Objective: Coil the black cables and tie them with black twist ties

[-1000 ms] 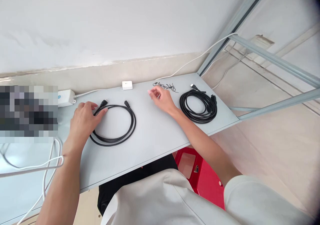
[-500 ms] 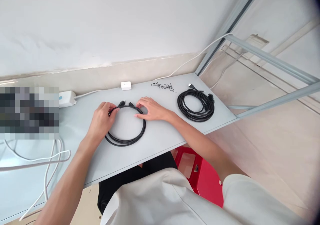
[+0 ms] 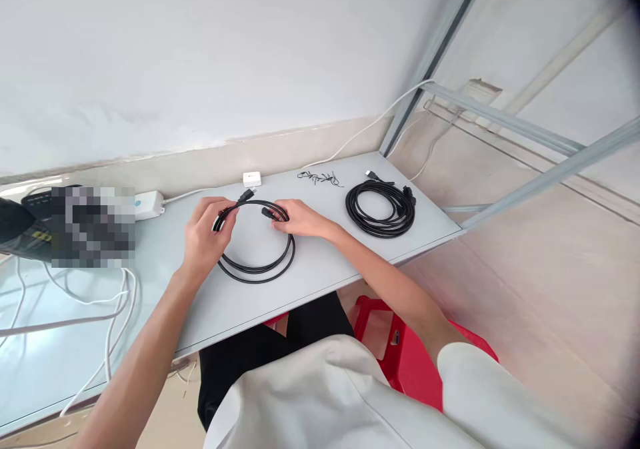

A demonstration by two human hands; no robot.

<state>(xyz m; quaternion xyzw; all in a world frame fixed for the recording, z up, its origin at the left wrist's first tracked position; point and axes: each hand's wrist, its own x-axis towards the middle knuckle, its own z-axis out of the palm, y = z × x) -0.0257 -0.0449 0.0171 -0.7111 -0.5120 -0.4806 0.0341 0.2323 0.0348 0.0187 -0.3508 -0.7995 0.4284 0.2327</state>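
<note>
A black cable (image 3: pixel 255 280) with moulded plugs forms a loose loop above the pale table. My left hand (image 3: pixel 207 230) pinches the loop's upper left side, close to one plug (image 3: pixel 247 195) that points up and right. On the upper right side, my right hand (image 3: pixel 300 218) is closed around the loop, with the other plug (image 3: pixel 269 213) beside its fingertips. Off to the right lies a coiled bundle of black cables (image 3: pixel 381 232) with plugs on top. Several short black twist ties (image 3: pixel 320 178) lie in a small heap behind my right hand.
A white adapter box (image 3: pixel 252 179) stands by the wall, and a white power strip (image 3: pixel 149 204) sits at the left. White cords (image 3: pixel 123 316) trail across the table's left part near a dark, partly blurred bag. Metal frame bars (image 3: pixel 530 176) rise at the right, above a red stool (image 3: pixel 415 369).
Both hands have lifted the upper part of the loop slightly. The right hand has gone from open beside the cable to closed on it. The camera view has shifted a little.
</note>
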